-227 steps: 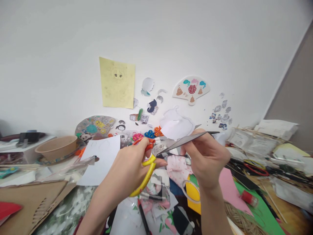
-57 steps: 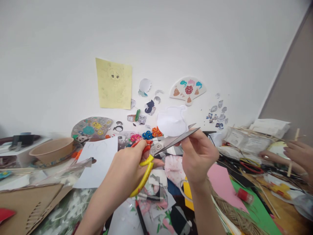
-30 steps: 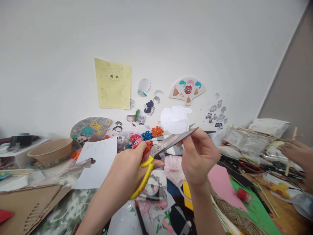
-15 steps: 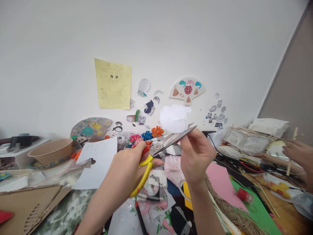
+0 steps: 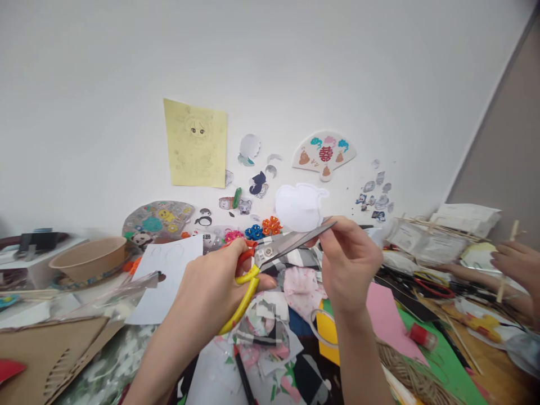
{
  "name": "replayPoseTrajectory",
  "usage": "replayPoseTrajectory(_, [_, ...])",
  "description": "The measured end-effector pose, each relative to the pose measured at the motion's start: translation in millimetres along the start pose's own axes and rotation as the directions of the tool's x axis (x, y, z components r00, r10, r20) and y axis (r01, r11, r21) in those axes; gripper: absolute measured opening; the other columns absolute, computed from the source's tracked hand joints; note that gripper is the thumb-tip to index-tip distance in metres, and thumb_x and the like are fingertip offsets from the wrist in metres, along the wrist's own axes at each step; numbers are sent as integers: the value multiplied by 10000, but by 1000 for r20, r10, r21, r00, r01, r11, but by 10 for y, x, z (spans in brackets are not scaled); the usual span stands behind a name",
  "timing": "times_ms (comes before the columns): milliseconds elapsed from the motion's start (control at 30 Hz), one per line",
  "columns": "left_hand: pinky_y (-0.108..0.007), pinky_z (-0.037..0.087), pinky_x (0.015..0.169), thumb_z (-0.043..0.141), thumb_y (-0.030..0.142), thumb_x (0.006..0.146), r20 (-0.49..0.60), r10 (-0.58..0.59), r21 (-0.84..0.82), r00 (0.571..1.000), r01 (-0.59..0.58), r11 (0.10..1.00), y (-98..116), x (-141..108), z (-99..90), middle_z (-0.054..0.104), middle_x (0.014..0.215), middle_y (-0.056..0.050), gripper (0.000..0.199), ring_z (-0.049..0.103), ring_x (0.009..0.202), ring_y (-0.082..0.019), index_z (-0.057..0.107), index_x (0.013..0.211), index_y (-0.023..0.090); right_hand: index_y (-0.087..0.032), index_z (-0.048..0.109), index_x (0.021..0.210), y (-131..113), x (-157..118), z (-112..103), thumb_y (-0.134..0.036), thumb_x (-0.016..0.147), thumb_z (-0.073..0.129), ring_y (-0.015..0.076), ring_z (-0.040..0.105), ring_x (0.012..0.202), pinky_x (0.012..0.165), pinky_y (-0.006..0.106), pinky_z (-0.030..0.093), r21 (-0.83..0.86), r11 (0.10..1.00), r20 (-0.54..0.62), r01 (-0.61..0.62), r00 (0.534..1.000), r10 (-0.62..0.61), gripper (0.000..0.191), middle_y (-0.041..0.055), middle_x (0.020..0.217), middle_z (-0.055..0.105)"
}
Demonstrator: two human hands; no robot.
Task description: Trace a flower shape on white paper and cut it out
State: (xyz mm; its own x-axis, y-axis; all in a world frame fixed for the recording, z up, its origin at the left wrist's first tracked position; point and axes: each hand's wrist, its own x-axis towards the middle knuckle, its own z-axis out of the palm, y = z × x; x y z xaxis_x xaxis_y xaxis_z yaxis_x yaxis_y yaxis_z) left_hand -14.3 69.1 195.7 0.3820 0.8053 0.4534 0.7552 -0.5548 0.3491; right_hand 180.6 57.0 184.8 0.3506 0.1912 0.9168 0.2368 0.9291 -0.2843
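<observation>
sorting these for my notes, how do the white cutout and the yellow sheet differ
Shape: the white cutout is rounded with a small curl at its upper right; the yellow sheet is nearly rectangular.
Place: the white cutout is held in the right hand; the yellow sheet is on the wall.
Size: the white cutout looks smaller in view than the yellow sheet.
Both look thin and flat.

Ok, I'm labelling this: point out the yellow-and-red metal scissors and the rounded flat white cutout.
Yellow-and-red metal scissors [image 5: 269, 252], head view: pivot screw.
Rounded flat white cutout [image 5: 297, 207], head view: central face.
</observation>
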Motion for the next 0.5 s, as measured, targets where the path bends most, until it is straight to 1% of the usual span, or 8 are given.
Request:
replayPoseTrajectory(133, [-274,270,575,569,457,816,0,-28,44,1000,28,999,-11,-2,-10,585,658,17,260,549,621,-223,403,802,258,-201,716,836,11,-29,45,-116,866,696,112,624,569,547,248,497,34,999,-19,-8,1000,8,92,-25,678,657])
replayPoseTrajectory(233, [-278,252,577,554,474,824,-4,-24,65,1000,24,998,-21,-7,-2,578,646,16,263,531,610,-225,402,814,260,-199,709,832,5,-54,82,-128,868,698,113,616,560,534,248,489,28,999,-34,-24,999,25,81,-27,658,650])
replayPoseTrajectory(367, [-276,236,559,481,573,862,-23,30,26,999,-29,999,-29,-7,22,510,585,31,362,441,536,-187,341,749,259,-196,694,816,-8,-72,119,-159,871,698,119,603,573,549,258,502,-14,1000,-69,-11,998,10,66,-21,652,636])
replayPoseTrajectory(500, [-270,231,539,434,650,873,-48,72,-21,996,-73,997,-35,0,53,445,556,47,437,345,505,-159,317,721,257,-194,707,822,5,-71,140,-121,871,684,111,597,595,563,247,503,-2,999,-104,39,994,-39,90,-20,667,636])
